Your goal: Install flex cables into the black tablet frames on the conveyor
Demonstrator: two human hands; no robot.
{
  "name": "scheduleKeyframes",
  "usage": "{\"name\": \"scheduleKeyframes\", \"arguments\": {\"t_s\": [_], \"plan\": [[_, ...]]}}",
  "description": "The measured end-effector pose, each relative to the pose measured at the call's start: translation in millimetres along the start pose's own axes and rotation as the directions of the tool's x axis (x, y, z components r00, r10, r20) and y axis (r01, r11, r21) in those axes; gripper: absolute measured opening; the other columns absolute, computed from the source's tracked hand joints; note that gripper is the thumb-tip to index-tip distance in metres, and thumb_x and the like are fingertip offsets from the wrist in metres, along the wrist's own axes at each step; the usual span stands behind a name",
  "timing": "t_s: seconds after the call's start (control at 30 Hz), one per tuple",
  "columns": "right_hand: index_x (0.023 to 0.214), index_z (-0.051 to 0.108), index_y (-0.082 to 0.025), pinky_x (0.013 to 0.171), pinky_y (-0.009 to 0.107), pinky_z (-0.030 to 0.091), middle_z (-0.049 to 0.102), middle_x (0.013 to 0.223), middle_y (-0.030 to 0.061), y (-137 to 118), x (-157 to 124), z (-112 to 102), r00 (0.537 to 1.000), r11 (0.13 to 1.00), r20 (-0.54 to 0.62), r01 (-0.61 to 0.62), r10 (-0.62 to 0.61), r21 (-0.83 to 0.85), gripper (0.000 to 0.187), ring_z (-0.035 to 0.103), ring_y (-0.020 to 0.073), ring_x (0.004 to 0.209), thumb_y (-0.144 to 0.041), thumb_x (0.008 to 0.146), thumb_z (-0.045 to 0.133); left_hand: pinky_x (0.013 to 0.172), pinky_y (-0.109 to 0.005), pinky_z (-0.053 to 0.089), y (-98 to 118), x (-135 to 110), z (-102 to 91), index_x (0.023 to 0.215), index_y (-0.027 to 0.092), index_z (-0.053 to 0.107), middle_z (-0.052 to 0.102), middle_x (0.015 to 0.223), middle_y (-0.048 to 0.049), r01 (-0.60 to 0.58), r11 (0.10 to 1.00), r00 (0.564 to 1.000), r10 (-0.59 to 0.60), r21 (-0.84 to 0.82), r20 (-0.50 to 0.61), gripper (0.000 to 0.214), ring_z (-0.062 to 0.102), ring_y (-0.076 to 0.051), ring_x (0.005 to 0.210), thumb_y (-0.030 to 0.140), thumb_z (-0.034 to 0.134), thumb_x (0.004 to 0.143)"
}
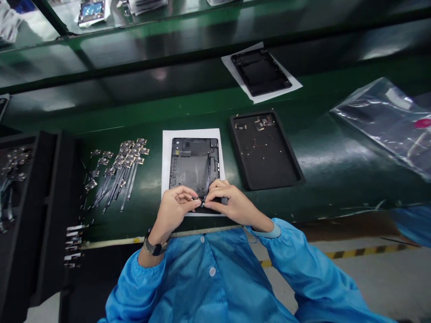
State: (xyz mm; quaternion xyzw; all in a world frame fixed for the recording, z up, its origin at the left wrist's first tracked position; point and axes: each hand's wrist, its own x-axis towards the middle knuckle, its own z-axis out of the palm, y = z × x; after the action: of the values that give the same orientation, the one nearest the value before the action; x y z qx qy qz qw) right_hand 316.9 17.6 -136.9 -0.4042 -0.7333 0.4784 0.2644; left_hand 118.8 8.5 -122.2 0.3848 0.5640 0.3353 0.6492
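A black tablet back housing (190, 168) lies with its inside up on a white sheet (166, 157) in front of me. At its near edge, my left hand (175, 204) and my right hand (230, 202) meet with fingertips pinched. Between them is a small circuit board (201, 201), mostly hidden by the fingers. A dark ribbon cable (208, 168) runs up from there along the housing's right side. Left of the sheet, several small circuit boards with ribbon cables (126, 161) lie in a loose pile on the green bench.
A black tray (269, 157) with a few small boards and bits stands to the right. Behind it another black housing (261, 72) rests on paper. A clear plastic bag (380, 116) lies far right. Dark bins (47, 193) stand left, and a shelf (144, 33) spans the back.
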Motion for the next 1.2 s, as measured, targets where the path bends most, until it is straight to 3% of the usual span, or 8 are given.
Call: {"name": "scheduleKeyframes", "arguments": {"t_s": [0.4, 0.53, 0.63, 0.73, 0.9, 0.93, 1.07, 1.2], "plan": [[0.079, 0.071, -0.019, 0.083, 0.039, 0.039, 0.066, 0.081, 0.0049, -3, 3, -1, 1.000, 1.000, 0.021, -0.005, 0.005, -0.030, 0.022, 0.059, 0.0201, 0.084, -0.033, 0.093, 0.063, 0.055, -0.024, 0.051, -1, -1, 4.4, 0.070, 0.015, 0.067, 0.064, 0.057, 0.0002, 0.003, 1.000, 0.999, -0.003, -0.002, -0.034, 0.018, 0.061, -0.013, 0.054, 0.021, 0.080, 0.058], [0.090, 0.074, -0.020, 0.082, 0.040, 0.044, 0.070, 0.082, 0.0068, -4, 3, -3, 1.000, 1.000, -0.014, 0.022, -0.022, 0.008, 0.019, 0.060, 0.0220, 0.086, -0.034, 0.094, 0.062, 0.056, -0.026, 0.051, -6, -6, 1.5, 0.070, 0.016, 0.067, 0.065, 0.067, -0.0024, -0.084, 0.988, 0.994, 0.093, 0.132, -0.062, 0.013, 0.061, -0.014, 0.059, 0.025, 0.076, 0.066], [0.103, 0.074, -0.021, 0.081, 0.040, 0.049, 0.072, 0.090, 0.0094, -2, 2, -7, 0.994, 0.998, -0.108, 0.023, -0.017, 0.055, 0.021, 0.062, 0.0234, 0.090, -0.034, 0.094, 0.060, 0.065, -0.029, 0.051, -5, -15, -6.5, 0.073, 0.019, 0.070, 0.068, 0.084, -0.0058, -0.240, 0.859, 0.947, 0.309, 0.452, -0.085, 0.004, 0.063, -0.018, 0.074, 0.022, 0.071, 0.075], [0.101, 0.074, -0.021, 0.083, 0.041, 0.050, 0.073, 0.092, 0.0097, -1, 1, -11, 0.979, 0.999, -0.203, 0.035, -0.027, 0.039, 0.020, 0.063, 0.0239, 0.091, -0.034, 0.095, 0.060, 0.084, -0.039, 0.049, 7, -14, -19.7, 0.083, 0.022, 0.073, 0.069, 0.094, -0.0077, -0.317, 0.584, 0.836, 0.543, 0.747, -0.071, 0.007, 0.059, -0.025, 0.092, 0.022, 0.066, 0.082], [0.089, 0.073, -0.020, 0.080, 0.040, 0.051, 0.073, 0.087, 0.0086, -3, 3, -19, 0.970, 0.999, -0.241, 0.031, -0.020, 0.040, 0.021, 0.064, 0.0238, 0.087, -0.034, 0.095, 0.059, 0.095, -0.044, 0.041, 49, 58, -34.8, 0.100, 0.020, 0.070, 0.066, 0.111, -0.0113, -0.354, 0.275, 0.721, 0.689, 0.894, 0.074, 0.020, 0.052, -0.030, 0.109, 0.015, 0.060, 0.085], [0.089, 0.073, -0.020, 0.079, 0.040, 0.052, 0.073, 0.086, 0.0084, -4, 4, -21, 0.970, 0.999, -0.243, 0.031, -0.021, 0.037, 0.022, 0.064, 0.0237, 0.086, -0.035, 0.095, 0.059, 0.095, -0.044, 0.040, 59, 81, -36.3, 0.104, 0.019, 0.069, 0.065, 0.114, -0.0126, -0.355, 0.253, 0.726, 0.681, 0.900, 0.095, 0.023, 0.051, -0.031, 0.111, 0.013, 0.062, 0.082], [0.090, 0.074, -0.021, 0.074, 0.037, 0.052, 0.072, 0.082, 0.0074, -5, 1, -39, 0.959, 0.999, -0.281, 0.034, -0.028, 0.019, 0.023, 0.065, 0.0230, 0.081, -0.038, 0.095, 0.058, 0.081, -0.035, 0.042, 93, 155, -40.7, 0.085, 0.016, 0.070, 0.069, 0.086, -0.0102, -0.333, 0.286, 0.883, 0.429, 0.899, 0.191, 0.016, 0.059, -0.027, 0.089, 0.013, 0.075, 0.070], [0.087, 0.074, -0.022, 0.069, 0.035, 0.052, 0.071, 0.078, 0.0067, 7, -6, -63, 0.919, 1.000, -0.394, -0.002, 0.008, 0.015, 0.027, 0.067, 0.0228, 0.076, -0.043, 0.094, 0.058, 0.065, -0.027, 0.040, 108, 176, -40.7, 0.058, 0.018, 0.063, 0.064, 0.062, -0.0024, -0.412, 0.246, 0.888, 0.324, 0.877, 0.326, 0.017, 0.057, -0.017, 0.063, 0.012, 0.074, 0.069]]}}
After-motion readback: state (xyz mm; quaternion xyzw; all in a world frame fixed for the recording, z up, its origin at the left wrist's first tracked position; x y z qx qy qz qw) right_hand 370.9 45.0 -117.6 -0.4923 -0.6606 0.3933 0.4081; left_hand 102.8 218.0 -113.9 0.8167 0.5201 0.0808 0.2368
